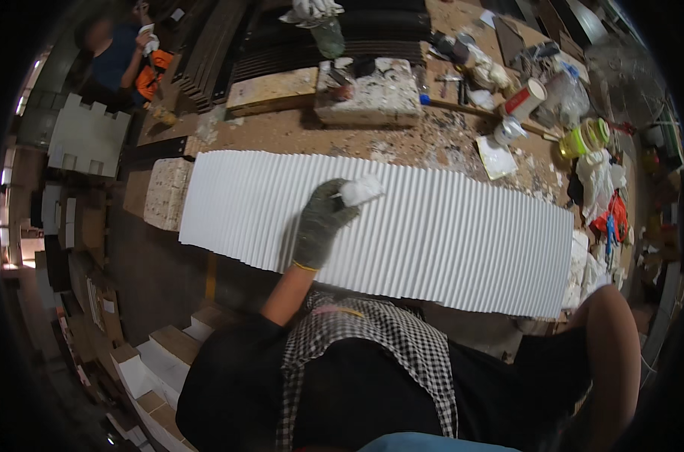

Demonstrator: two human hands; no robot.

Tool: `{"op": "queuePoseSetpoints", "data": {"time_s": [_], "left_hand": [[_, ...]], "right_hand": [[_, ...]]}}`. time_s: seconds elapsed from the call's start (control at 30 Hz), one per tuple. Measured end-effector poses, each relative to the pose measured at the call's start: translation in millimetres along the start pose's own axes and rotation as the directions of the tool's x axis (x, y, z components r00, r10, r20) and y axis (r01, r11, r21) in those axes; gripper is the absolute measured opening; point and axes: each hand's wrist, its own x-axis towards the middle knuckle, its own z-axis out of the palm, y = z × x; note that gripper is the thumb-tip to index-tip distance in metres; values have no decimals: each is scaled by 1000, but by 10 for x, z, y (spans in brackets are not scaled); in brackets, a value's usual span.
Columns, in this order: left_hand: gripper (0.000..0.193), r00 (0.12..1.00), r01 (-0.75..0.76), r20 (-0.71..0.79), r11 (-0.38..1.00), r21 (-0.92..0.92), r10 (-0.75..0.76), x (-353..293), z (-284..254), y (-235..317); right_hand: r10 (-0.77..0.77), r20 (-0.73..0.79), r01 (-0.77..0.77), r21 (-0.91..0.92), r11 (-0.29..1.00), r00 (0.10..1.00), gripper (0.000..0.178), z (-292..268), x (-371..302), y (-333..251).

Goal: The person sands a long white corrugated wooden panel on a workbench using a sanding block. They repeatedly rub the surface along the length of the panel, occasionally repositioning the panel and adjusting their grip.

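Note:
My left hand (pixel 324 222), in a dark grey-green work glove with a yellow cuff edge, is closed on a wadded white cloth (pixel 362 190). The wad rests against a long white ridged panel (pixel 462 233), which lies crosswise in front of me with its ridges running from near to far. The panel's left end is by a speckled white block (pixel 167 194). At the lower right my bare right arm (pixel 617 354) is bent at the elbow, away from the panel; the right hand itself is out of sight.
Behind the panel, a stained workbench (pixel 274 135) carries a paint-spattered white block (pixel 372 94), a red and white can (pixel 524 98), a yellow-green bottle (pixel 583 137) and plastic bags. Stacked dark slats (pixel 214 53) lie farther back. Another person (pixel 120 56) is at the far left. White boxes (pixel 161 361) stand lower left.

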Motion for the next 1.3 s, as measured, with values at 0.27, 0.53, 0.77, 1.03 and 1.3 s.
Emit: {"op": "queuePoseSetpoints", "data": {"time_s": [0.27, 0.53, 0.77, 1.03, 1.3], "left_hand": [[59, 979, -144, 158, 983, 112, 126, -101, -95, -171], [63, 968, -170, 205, 979, 110, 145, -221, -187, -56], [65, 942, -176, 291, 984, 5, 167, -148, -405, -152], [58, 959, -106, 257, 993, -50, 116, -244, -594, -10], [59, 957, -192, 226, 981, 25, 182, -301, -609, -421]], "right_hand": [[-126, 59, 119, 113, 986, 990, 24, 236, 650, -311], [-131, 122, 107, 187, 977, 984, 24, 374, 1155, -402], [-180, 145, 145, 223, 964, 973, 24, 542, 1450, -498], [-215, 151, 178, 224, 958, 965, 25, 639, 1592, -598], [-222, 136, 187, 232, 955, 965, 26, 658, 1650, -624]]}}
